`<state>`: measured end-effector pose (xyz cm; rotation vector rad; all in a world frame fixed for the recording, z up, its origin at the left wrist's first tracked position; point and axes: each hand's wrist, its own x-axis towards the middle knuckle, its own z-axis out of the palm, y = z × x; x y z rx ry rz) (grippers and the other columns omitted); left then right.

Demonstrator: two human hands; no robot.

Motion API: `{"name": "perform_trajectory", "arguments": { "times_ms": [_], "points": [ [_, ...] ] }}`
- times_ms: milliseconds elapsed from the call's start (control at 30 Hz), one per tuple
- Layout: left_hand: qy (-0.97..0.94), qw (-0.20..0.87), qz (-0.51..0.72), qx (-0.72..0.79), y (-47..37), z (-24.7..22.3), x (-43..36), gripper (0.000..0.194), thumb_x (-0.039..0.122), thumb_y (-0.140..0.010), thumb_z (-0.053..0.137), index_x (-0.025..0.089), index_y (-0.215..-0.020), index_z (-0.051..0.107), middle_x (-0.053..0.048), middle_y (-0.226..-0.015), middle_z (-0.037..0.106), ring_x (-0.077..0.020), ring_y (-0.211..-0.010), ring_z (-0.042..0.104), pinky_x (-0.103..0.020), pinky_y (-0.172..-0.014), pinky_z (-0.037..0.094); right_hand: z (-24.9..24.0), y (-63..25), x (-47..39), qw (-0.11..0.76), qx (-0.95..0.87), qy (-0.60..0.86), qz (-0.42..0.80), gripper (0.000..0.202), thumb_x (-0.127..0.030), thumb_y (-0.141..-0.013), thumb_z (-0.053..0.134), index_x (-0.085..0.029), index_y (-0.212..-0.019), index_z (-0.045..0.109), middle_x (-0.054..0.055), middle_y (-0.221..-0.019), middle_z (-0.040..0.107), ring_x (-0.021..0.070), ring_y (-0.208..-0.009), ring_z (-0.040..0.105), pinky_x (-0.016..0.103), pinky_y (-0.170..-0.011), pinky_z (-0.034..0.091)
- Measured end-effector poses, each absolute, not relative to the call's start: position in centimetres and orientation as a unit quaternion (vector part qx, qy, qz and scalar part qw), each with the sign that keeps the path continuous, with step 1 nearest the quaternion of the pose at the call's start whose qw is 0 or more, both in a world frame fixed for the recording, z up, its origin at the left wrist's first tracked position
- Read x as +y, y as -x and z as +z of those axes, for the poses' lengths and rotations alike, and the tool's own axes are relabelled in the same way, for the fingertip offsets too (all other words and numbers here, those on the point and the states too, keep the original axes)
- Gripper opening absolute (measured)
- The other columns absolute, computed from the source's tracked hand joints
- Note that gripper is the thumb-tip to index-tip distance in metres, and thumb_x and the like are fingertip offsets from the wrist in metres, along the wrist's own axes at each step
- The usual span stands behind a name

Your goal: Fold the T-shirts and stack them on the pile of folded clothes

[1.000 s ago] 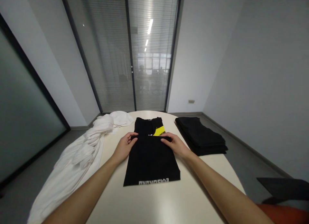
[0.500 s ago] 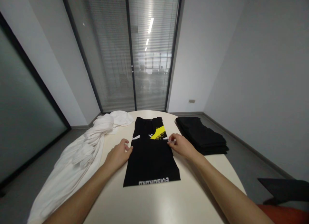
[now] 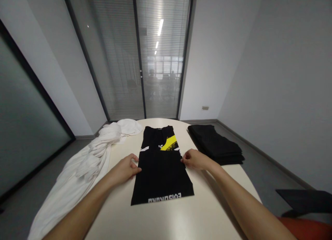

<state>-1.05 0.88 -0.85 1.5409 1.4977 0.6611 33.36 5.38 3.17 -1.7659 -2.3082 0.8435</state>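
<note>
A black folded shirt [image 3: 163,174] lies flat in front of me, with a yellow and white print across its far part and white lettering along its near edge. At its left edge is my left hand [image 3: 127,169], thumb and fingers apart, the thumb tip touching the cloth. My right hand [image 3: 195,159] is closed in a pinch at the right edge, with the cloth's border between thumb and forefinger. The fingers hide a small part of that edge.
On the left of the pale round table [image 3: 171,222] lies a rumpled white cloth [image 3: 90,160]. A stack of folded black garments [image 3: 215,143] sits at the right. Beyond the table's right edge stands a chair with a red seat [image 3: 303,228].
Both hands have slid a little toward me along the shirt's side edges. The shirt's near edge has shifted slightly closer, and the view has moved a bit.
</note>
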Motion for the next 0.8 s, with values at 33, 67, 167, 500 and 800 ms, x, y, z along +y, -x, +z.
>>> {"name": "perform_trajectory", "arguments": {
  "times_ms": [33, 67, 167, 500, 800],
  "points": [
    [-0.621, 0.442, 0.245, 0.599, 1.1, -0.3, 0.6, 0.045, 0.039, -0.066, 0.071, 0.022, -0.097, 0.044, 0.010, -0.058, 0.056, -0.0115, -0.044, 0.050, -0.023, -0.046, 0.033, 3.3, -33.5, 5.3, 0.052, -0.760, 0.571, 0.305, 0.027, -0.031, -0.084, 0.061, -0.015, -0.063, 0.064, 0.004, -0.062, 0.065, 0.0127, -0.058, 0.056, 0.024, -0.056, 0.038],
    [-0.626, 0.452, 0.218, 0.597, 1.2, 0.3, 0.2, 0.044, 0.037, -0.065, 0.071, 0.022, -0.096, 0.044, 0.010, -0.057, 0.057, -0.0114, -0.044, 0.050, -0.023, -0.046, 0.033, 3.4, -33.7, 5.2, 0.043, -0.758, 0.557, 0.336, 0.026, -0.031, -0.082, 0.062, -0.015, -0.062, 0.063, 0.003, -0.059, 0.063, 0.0118, -0.055, 0.053, 0.023, -0.054, 0.038],
    [-0.648, 0.482, 0.108, 0.580, 1.6, 2.2, -1.2, 0.044, 0.031, -0.061, 0.074, 0.022, -0.092, 0.045, 0.008, -0.057, 0.061, -0.0128, -0.046, 0.054, -0.022, -0.046, 0.034, 4.0, -34.1, 4.4, -0.031, -0.741, 0.502, 0.445, 0.025, -0.037, -0.073, 0.070, -0.016, -0.063, 0.062, 0.000, -0.056, 0.059, 0.0104, -0.051, 0.050, 0.022, -0.052, 0.040],
    [-0.759, 0.267, 0.159, 0.573, 0.6, 3.8, -1.5, 0.025, 0.044, -0.078, 0.067, 0.023, -0.090, 0.062, 0.000, -0.080, 0.067, -0.0181, -0.071, 0.061, -0.026, -0.062, 0.040, 5.8, -33.2, 3.2, 0.063, -0.817, 0.465, 0.334, 0.036, -0.054, -0.079, 0.069, -0.018, -0.082, 0.067, 0.002, -0.073, 0.066, 0.0133, -0.062, 0.054, 0.025, -0.054, 0.037],
    [-0.822, 0.229, 0.141, 0.502, 0.5, 1.9, -1.0, 0.022, 0.038, -0.081, 0.067, 0.021, -0.096, 0.066, -0.005, -0.097, 0.063, -0.0224, -0.088, 0.059, -0.031, -0.079, 0.044, 3.7, -31.6, 3.3, 0.067, -0.892, 0.365, 0.258, 0.024, -0.034, -0.073, 0.077, -0.017, -0.085, 0.067, 0.005, -0.091, 0.064, 0.0166, -0.079, 0.056, 0.026, -0.068, 0.041]
  ]
}}
